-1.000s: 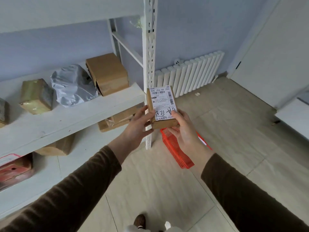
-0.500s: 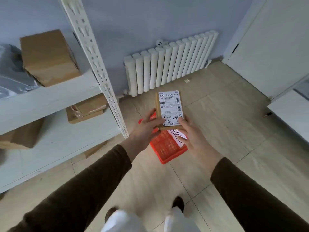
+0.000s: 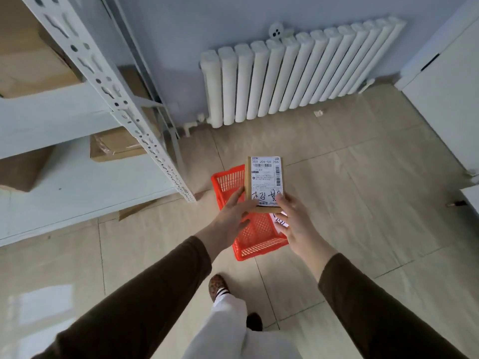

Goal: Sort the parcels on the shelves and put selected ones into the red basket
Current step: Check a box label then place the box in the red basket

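Head view: I am holding a small flat brown cardboard parcel (image 3: pixel 265 183) with a white printed shipping label between my two hands, over the red plastic mesh basket (image 3: pixel 255 235) that is sitting on the beige tiled floor (image 3: pixel 363 203). My left hand (image 3: pixel 231 222) is gripping the parcel's near left corner, thumb lying up along its left edge. My right hand (image 3: pixel 293 224) is clamping the near right corner, thumb pressing on the label. The parcel's long axis is running away from me toward the white ribbed radiator (image 3: pixel 293 73) on the far wall, with the label facing up at me, the barcode end pointing away and the handwritten black characters nearest my hands. The parcel is hanging above the basket's right half, its far end reaching past the basket's far rim. A white labelled item (image 3: pixel 281 221) is lying inside the basket by its right wall, partly hidden by my right hand. At the left, brown cardboard boxes (image 3: pixel 116 146) are sitting on the white metal shelves (image 3: pixel 64 117) near their right edge.
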